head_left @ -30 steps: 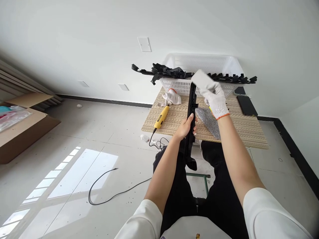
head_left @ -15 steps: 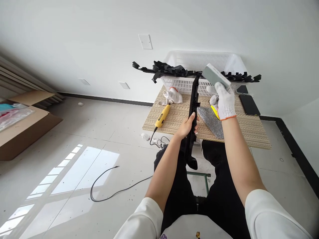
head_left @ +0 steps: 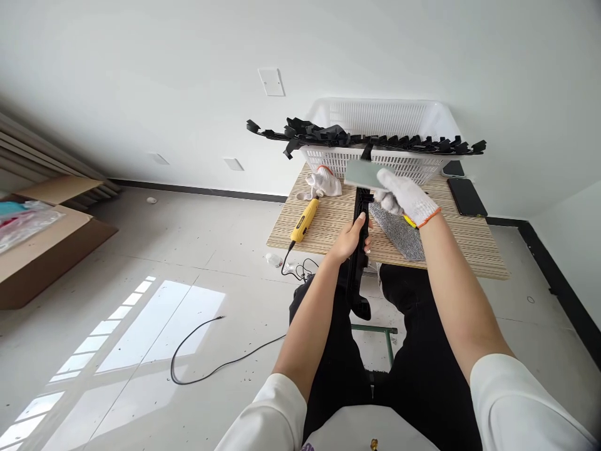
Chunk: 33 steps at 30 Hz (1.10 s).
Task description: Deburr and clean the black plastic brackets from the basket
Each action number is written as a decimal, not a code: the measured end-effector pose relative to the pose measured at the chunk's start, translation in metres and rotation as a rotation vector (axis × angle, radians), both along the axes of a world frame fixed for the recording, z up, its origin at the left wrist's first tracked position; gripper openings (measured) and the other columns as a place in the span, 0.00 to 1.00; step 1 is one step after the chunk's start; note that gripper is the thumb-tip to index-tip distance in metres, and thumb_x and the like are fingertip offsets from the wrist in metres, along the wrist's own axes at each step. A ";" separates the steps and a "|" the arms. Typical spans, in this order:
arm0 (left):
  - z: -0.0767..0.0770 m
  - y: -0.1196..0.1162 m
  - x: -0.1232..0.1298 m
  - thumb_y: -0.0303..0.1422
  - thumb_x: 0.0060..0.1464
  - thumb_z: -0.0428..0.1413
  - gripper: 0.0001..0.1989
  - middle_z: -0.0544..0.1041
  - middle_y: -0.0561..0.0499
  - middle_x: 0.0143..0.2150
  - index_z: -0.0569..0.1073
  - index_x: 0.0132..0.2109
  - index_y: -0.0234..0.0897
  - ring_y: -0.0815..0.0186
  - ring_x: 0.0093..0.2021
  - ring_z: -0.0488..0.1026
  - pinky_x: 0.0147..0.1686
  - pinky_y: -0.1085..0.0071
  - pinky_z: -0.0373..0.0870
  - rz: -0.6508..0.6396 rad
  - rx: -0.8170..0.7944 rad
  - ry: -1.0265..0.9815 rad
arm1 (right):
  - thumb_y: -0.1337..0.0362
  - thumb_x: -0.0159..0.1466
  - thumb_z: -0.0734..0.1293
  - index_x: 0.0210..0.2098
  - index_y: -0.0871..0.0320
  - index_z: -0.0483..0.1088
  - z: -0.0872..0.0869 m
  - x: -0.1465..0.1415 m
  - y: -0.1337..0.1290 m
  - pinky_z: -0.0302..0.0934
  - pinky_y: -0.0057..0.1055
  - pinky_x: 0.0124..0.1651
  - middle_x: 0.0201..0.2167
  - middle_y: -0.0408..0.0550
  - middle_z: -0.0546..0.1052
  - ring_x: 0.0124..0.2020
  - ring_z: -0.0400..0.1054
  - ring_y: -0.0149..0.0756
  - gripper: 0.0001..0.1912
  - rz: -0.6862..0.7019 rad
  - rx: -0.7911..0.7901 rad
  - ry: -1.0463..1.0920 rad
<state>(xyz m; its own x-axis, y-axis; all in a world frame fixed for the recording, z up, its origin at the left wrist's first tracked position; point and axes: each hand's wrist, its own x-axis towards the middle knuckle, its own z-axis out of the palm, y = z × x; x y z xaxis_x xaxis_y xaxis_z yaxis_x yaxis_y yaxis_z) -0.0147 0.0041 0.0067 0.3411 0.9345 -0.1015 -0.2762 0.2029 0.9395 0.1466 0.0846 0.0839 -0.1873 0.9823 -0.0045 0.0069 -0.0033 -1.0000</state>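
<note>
My bare left hand (head_left: 352, 239) grips a long black plastic part (head_left: 357, 275), which stretches from above my lap across the table's front edge toward the basket. My right hand (head_left: 406, 195), in a white knitted glove with an orange cuff, holds a flat grey-green block (head_left: 366, 173) by its right end. That block lies over the upper stretch of the black part and hides some of it; whether they touch I cannot tell. Under the right hand is a grey cloth (head_left: 399, 232), with a bit of something yellow (head_left: 410, 221) showing beside the glove.
Several similar black parts (head_left: 319, 133) lie across a white plastic basket (head_left: 375, 113). On the wooden table (head_left: 469, 250) are a yellow corded tool (head_left: 305, 219), a white glove (head_left: 325, 181) and a black phone (head_left: 467, 197). A cardboard box (head_left: 56, 250) stands at left.
My right hand has swung the block left and down, from beside the basket to over the black part, and turned it nearly level. The left hand keeps its grip.
</note>
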 end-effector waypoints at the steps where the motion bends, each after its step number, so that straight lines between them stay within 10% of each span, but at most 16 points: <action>1: 0.000 0.000 0.000 0.54 0.65 0.49 0.22 0.64 0.57 0.19 0.68 0.40 0.37 0.71 0.17 0.64 0.21 0.75 0.64 0.001 0.000 0.001 | 0.38 0.57 0.73 0.30 0.57 0.70 -0.001 0.000 -0.001 0.48 0.21 0.12 0.23 0.45 0.74 0.17 0.61 0.25 0.27 0.013 -0.031 0.006; 8: 0.003 -0.001 0.000 0.53 0.66 0.48 0.22 0.64 0.57 0.19 0.68 0.40 0.37 0.71 0.17 0.64 0.21 0.75 0.64 0.003 -0.013 0.014 | 0.38 0.59 0.70 0.34 0.57 0.70 0.005 -0.001 0.004 0.49 0.21 0.14 0.25 0.45 0.73 0.19 0.62 0.25 0.27 -0.045 -0.023 0.108; 14: 0.002 0.000 -0.001 0.53 0.66 0.48 0.22 0.64 0.57 0.19 0.68 0.40 0.37 0.71 0.17 0.64 0.22 0.76 0.64 0.000 -0.009 -0.005 | 0.43 0.67 0.63 0.51 0.54 0.68 -0.014 -0.005 -0.013 0.57 0.24 0.18 0.29 0.44 0.74 0.22 0.62 0.28 0.23 -0.543 0.203 0.097; 19: -0.001 0.001 0.000 0.53 0.65 0.50 0.22 0.64 0.57 0.19 0.67 0.39 0.38 0.71 0.17 0.64 0.21 0.76 0.63 0.011 -0.035 -0.018 | 0.62 0.61 0.69 0.68 0.49 0.61 -0.042 0.010 -0.040 0.72 0.35 0.44 0.53 0.53 0.75 0.38 0.76 0.36 0.36 -0.226 0.293 -0.519; 24: -0.002 0.001 0.001 0.56 0.63 0.50 0.24 0.64 0.57 0.20 0.67 0.39 0.38 0.71 0.18 0.64 0.21 0.76 0.64 0.058 -0.033 -0.056 | 0.58 0.62 0.69 0.67 0.48 0.66 -0.044 0.027 -0.052 0.56 0.52 0.68 0.74 0.53 0.52 0.68 0.59 0.55 0.33 -0.200 0.319 -0.791; 33: -0.011 0.002 0.005 0.60 0.63 0.44 0.27 0.61 0.58 0.20 0.66 0.39 0.40 0.71 0.18 0.61 0.19 0.77 0.63 0.118 -0.030 -0.179 | 0.54 0.74 0.55 0.50 0.54 0.78 -0.073 -0.006 -0.088 0.64 0.39 0.59 0.56 0.51 0.77 0.56 0.71 0.43 0.22 -0.223 0.542 -0.878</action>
<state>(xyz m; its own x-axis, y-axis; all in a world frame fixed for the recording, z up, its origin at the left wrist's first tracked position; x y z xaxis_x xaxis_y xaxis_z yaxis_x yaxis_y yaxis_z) -0.0100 0.0057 -0.0045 0.2444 0.9666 -0.0774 -0.4617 0.1862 0.8673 0.1408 -0.0033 0.0107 -0.1457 0.9053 0.3989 0.7830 0.3520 -0.5129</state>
